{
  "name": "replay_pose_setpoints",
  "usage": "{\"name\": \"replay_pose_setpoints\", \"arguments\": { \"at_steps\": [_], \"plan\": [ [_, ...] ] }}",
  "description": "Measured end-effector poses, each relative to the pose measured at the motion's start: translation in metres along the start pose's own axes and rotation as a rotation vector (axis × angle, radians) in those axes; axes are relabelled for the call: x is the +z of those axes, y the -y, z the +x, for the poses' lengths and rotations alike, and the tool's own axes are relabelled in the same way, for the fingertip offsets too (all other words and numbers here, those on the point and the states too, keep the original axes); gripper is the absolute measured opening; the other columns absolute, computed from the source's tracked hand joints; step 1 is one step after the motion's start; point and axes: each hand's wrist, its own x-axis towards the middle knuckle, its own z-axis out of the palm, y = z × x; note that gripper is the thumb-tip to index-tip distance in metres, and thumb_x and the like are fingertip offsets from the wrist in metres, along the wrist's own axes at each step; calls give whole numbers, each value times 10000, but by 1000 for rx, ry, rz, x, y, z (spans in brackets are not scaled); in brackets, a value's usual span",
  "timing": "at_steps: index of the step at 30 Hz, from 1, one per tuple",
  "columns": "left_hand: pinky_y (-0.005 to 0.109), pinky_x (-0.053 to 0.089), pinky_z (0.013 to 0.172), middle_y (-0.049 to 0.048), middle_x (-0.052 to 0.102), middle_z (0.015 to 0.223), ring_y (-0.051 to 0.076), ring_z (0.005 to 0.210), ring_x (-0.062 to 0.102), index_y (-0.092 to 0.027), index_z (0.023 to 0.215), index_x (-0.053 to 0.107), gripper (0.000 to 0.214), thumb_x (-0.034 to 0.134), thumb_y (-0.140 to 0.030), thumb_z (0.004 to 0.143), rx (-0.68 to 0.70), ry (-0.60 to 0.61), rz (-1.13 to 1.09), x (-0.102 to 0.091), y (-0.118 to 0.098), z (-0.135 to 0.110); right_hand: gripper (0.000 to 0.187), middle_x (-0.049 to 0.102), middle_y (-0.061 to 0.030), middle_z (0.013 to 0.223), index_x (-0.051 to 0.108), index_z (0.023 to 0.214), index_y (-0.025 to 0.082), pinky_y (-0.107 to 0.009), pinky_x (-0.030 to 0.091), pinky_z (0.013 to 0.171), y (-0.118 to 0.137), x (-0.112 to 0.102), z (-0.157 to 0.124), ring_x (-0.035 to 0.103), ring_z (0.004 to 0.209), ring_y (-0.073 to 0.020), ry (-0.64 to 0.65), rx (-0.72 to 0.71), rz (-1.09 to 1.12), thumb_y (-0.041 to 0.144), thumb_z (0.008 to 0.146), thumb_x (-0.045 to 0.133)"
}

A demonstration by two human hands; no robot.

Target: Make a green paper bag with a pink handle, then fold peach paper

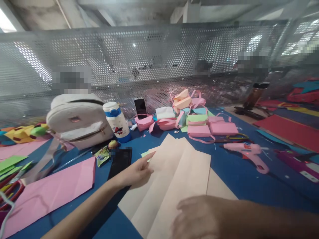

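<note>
A large peach paper sheet (179, 176) with several lengthwise folds lies on the blue table (239, 172). My left hand (136, 171) rests on its left edge, index finger stretched out and pointing along the paper, the other fingers curled. My right hand (199, 217) lies on the sheet's near end, blurred, fingers bent down onto the paper. Neither hand lifts anything.
A black phone (120, 161) lies just left of my left hand, a pink folded sheet (54, 189) further left. Behind stand a white bag (77, 119), a bottle (117, 121) and several small paper boxes (196, 121). A pink glue gun (249, 154) lies to the right. A perforated metal screen (159, 66) backs the table.
</note>
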Motion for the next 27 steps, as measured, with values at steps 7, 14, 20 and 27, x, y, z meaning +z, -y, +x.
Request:
{"name": "replay_pose_setpoints", "arguments": {
  "at_steps": [7, 14, 20, 27],
  "plan": [
    [255, 501, 747, 30, 761, 960, 236, 842, 676, -198, 1260, 688, 551, 698, -219, 709, -8, 143, 296, -22, -33, 22, 391, 567, -118, 1431, 562, 1359, 177, -410, 349, 1134, -17, -58, -7, 486, 1343, -243, -404, 290, -540, 282, 988, 497],
    [262, 454, 720, 44, 743, 911, 248, 839, 654, -187, 1215, 689, 491, 624, -186, 728, 27, 40, 540, 1, -24, 30, 345, 724, -35, 989, 652, 1104, 243, -282, 418, 670, -41, -72, 5, 656, 892, -259, -318, 785, -498, 285, 768, 718],
    [238, 415, 653, -3, 666, 768, 220, 769, 598, -210, 1175, 696, 531, 744, -263, 648, -39, -82, 675, -26, -2, 6, 206, 574, 21, 672, 529, 651, 194, -250, 297, 574, -40, -78, -4, 569, 693, -174, -325, 776, -421, 257, 792, 664],
    [234, 445, 676, -6, 687, 795, 190, 762, 612, -177, 1090, 708, 344, 635, -287, 773, -88, -87, 694, -48, 0, -12, 364, 587, 13, 729, 632, 914, 179, -242, 395, 563, -42, -79, -32, 555, 638, -157, -439, 696, 9, 538, 852, 644]
  ]
}}
